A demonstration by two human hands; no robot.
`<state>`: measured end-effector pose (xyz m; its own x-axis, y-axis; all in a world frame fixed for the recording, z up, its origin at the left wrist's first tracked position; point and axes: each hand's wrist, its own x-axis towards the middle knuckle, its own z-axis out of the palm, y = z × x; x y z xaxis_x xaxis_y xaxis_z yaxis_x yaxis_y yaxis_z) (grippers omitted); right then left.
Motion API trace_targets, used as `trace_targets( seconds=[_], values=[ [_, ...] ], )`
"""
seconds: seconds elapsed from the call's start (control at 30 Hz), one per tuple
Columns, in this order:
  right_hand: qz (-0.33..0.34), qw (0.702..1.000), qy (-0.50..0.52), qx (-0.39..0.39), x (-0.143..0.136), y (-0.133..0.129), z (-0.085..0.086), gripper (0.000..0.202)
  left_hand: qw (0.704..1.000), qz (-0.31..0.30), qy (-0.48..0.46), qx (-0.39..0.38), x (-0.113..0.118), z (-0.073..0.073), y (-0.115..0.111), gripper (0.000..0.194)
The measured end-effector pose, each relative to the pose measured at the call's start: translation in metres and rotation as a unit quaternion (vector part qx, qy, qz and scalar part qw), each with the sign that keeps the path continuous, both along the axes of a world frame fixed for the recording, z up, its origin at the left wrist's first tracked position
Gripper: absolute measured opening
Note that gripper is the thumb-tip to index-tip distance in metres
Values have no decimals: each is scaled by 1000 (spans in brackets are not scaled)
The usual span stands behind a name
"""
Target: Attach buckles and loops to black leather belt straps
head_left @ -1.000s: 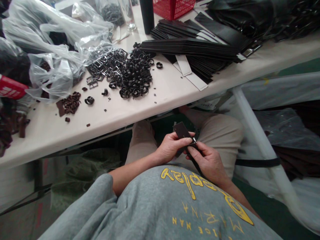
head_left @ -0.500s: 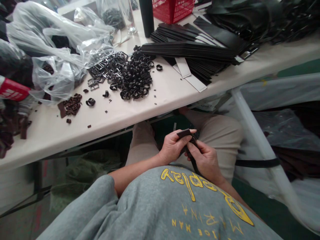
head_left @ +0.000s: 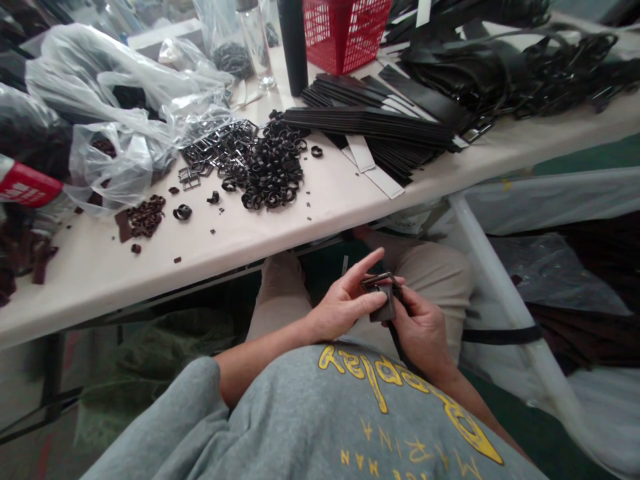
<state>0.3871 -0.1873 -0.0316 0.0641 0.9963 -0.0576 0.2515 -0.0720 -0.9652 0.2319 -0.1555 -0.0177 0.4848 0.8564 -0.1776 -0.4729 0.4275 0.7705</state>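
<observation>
The strap (head_left: 383, 311), whose end stood up past the left hand (head_left: 343, 307) a second ago, is now folded down, leaving the buckle (head_left: 377, 278) showing at the bend, just below and right of the frame's middle. The left thumb presses the flap, forefinger stretched out; the right hand's (head_left: 423, 330) fingers pinch the strap beside the buckle. In hand: one strap, one buckle. On the counter (head_left: 240, 240): one red basket (head_left: 345, 33), black rings (head_left: 275, 163) too heaped to count.

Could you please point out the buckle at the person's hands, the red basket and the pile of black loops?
Buckle (head_left: 379, 277): head view, on its metal frame.
Red basket (head_left: 327, 33): head view, on a side wall.
Pile of black loops (head_left: 274, 167): head view, mid-heap.
</observation>
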Motion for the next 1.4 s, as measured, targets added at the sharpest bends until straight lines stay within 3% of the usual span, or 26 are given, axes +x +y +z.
trace_targets(
  seconds=[0.1, 0.23, 0.37, 0.47, 0.57, 0.67, 0.73, 0.87, 0.97, 1.1, 1.2, 1.27, 1.33, 1.4],
  values=[
    [7, 998, -49, 37, 1, 1, 1, 33, 1000, 16, -10, -22, 4, -1, 0, 85],
    [61, 994, -89, 20, 3, 5, 3, 33, 996, 69, 30, -42, 6, -3, 2, 58],
    [148, 984, 0, -100, 16, 6, 2, 41, 991, 102, 56, -66, -5, -3, 12, 51],
    [190, 946, 115, -236, 39, -4, 4, 67, 990, 95, 85, -53, -25, -6, 24, 49],
    [166, 909, 206, -321, 66, -20, 13, 77, 988, 49, 141, -45, -49, -12, 34, 50],
    [102, 904, 241, -339, 87, -32, 25, 56, 985, 27, 164, -50, -61, -24, 38, 52],
    [86, 900, 261, -340, 94, -34, 29, 38, 984, 33, 167, -59, -61, -32, 37, 50],
    [54, 901, 327, -281, 96, -26, 31, 39, 978, 16, 192, -85, -51, -42, 30, 41],
    [-45, 911, 348, -215, 90, -14, 35, 40, 976, -12, 173, -128, -45, -42, 24, 42],
    [-175, 938, 275, -114, 88, 2, 40, 32, 974, -86, 142, -153, -37, -37, 12, 42],
    [-196, 957, 207, -53, 97, 15, 39, 34, 962, -188, 149, -127, -24, -36, 5, 39],
    [-193, 957, 213, -44, 106, 24, 35, 32, 951, -250, 153, -102, -11, -35, 3, 40],
    [-188, 950, 246, -49, 116, 33, 29, 25, 946, -277, 148, -82, 5, -32, 3, 42],
    [-188, 941, 273, -61, 124, 41, 20, 17, 952, -262, 137, -76, 21, -28, 6, 44]
  ],
)
